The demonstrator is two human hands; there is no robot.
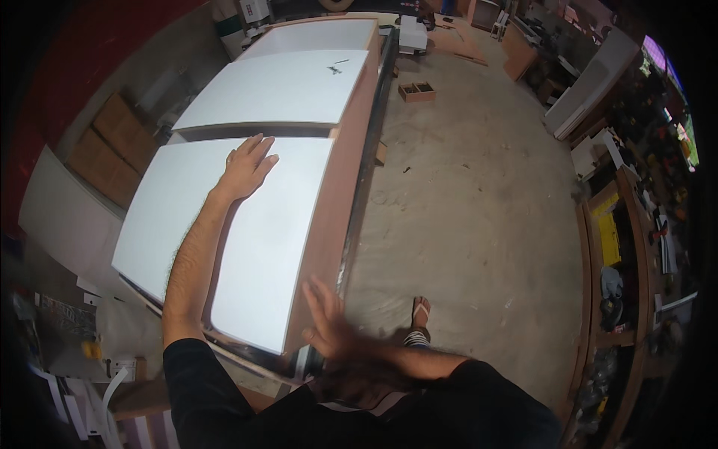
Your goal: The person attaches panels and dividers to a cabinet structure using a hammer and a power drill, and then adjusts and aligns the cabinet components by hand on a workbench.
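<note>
Two bare hands worked at a long, box-like cabinet: the left hand (249,166) lay unclenched on the near white panel (269,232), close to its far edge, palm down, fingers extended and slightly parted. The right hand (325,322), blurred, was unclenched too, its fingers outstretched just beside the near end of the reddish-brown side board (329,202); whether it touched the wood could not be told.

The near panel was smooth, flat and pale, with crisp edges, and lay on top of the cabinet, to the left of the side board; the left forearm covered a strip of it. Beyond it, across a dark gap (299,133), was the far white panel (277,91), equally smooth, bearing a few small dark pieces (336,69) too tiny to identify. Past that, a wood-edged frame (378,34) enclosed another pale surface.

The concrete floor (479,202) to the right was grey-brown, scuffed and stained. On it sat a shallow, divided wooden box (417,97), its contents unclear, and nearer, a foot in a thong sandal (421,310), the leg above mostly hidden. Brown boxy panels (116,150) stood at the left. Along the right, a wooden shelf unit (632,247) held jumbled items, bent by the lens and lost in shadow toward the rim.
</note>
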